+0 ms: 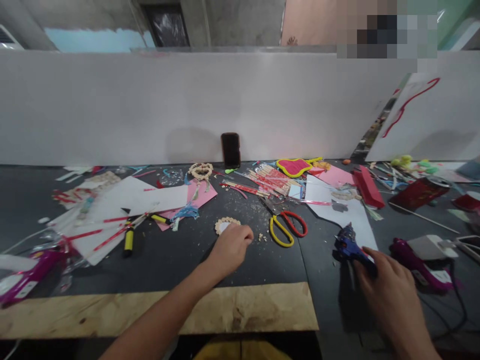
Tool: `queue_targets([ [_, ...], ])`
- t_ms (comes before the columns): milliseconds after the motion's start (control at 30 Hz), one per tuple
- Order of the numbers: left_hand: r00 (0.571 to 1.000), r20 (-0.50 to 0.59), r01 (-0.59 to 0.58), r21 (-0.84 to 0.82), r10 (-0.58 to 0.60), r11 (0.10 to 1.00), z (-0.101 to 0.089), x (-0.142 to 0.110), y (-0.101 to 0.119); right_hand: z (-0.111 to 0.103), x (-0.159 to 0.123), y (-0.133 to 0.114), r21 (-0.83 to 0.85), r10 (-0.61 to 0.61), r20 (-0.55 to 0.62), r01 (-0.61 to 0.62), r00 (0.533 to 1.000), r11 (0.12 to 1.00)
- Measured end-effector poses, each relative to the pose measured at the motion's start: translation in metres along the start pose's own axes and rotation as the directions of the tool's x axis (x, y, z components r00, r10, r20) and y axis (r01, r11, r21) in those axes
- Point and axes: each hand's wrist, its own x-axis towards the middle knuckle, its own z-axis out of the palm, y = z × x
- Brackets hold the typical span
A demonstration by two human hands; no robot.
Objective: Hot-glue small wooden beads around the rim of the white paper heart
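At the middle of the table my left hand [231, 246] is closed, with its fingertips pinched together; whatever they hold, if anything, is hidden. Just beyond it lies a small white disc with a scalloped beige edge [222, 225], partly covered by the hand. A few tiny beige pieces [262, 237] are scattered to the right of my fingers. My right hand [390, 287] is wrapped around the handle of a blue glue gun [348, 245], its nozzle pointing away from me over the edge of a white paper sheet.
Scissors [287, 227] with yellow and red handles lie between my hands. A phone [230, 150] leans on the white partition [150, 105]. Papers [112, 215], a yellow-black cutter [128, 240], a beaded ring [201, 171], wrapped sticks [266, 180] and a red can [419, 193] surround the work spot.
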Motion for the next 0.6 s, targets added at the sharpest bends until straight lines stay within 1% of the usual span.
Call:
queue_targets([
  [67,0.998,-0.039,0.046,-0.207,-0.056,0.977,-0.004,-0.017,-0.001,0.012,0.005,0.014,-0.074,-0.024,0.071,0.029,0.997,0.997],
  [100,0.996,-0.045,0.063,-0.29,-0.079,0.955,-0.005,-0.025,-0.001,0.018,0.006,0.02,-0.086,-0.032,0.106,0.042,0.994,0.995],
  [200,0.989,-0.028,0.115,-0.459,-0.144,0.881,-0.004,-0.045,-0.003,0.032,0.008,0.03,-0.096,-0.051,0.143,0.065,0.988,0.993],
  [267,0.981,-0.009,0.157,-0.539,-0.193,0.828,-0.002,-0.054,-0.003,0.032,0.009,0.03,-0.09,-0.073,0.145,0.087,0.987,0.992],
  [333,0.968,0.025,0.21,-0.624,-0.249,0.753,0.001,-0.058,-0.003,0.024,0.013,0.024,-0.049,-0.072,0.172,0.082,0.982,0.995],
  [367,0.959,0.05,0.24,-0.671,-0.281,0.701,0.001,-0.06,-0.003,0.017,0.016,0.02,-0.014,-0.046,0.188,0.05,0.981,0.999],
  [400,0.947,0.077,0.269,-0.722,-0.312,0.638,0.002,-0.06,-0.003,0.008,0.018,0.014,0.027,0.003,0.208,-0.009,0.978,1.0],
  [467,0.922,0.129,0.308,-0.818,-0.366,0.485,0.003,-0.061,-0.002,-0.011,0.022,0.002,0.125,0.163,0.227,-0.195,0.96,0.973],
  [533,0.903,0.166,0.312,-0.888,-0.396,0.339,0.004,-0.062,-0.001,-0.027,0.025,-0.011,0.196,0.341,0.263,-0.397,0.902,0.897],
  [567,0.899,0.179,0.306,-0.909,-0.4,0.282,0.004,-0.063,-0.001,-0.033,0.025,-0.018,0.213,0.402,0.278,-0.464,0.872,0.86],
  [600,0.897,0.186,0.299,-0.924,-0.4,0.24,0.005,-0.063,-0.001,-0.036,0.025,-0.024,0.247,0.433,0.303,-0.509,0.849,0.825],
])
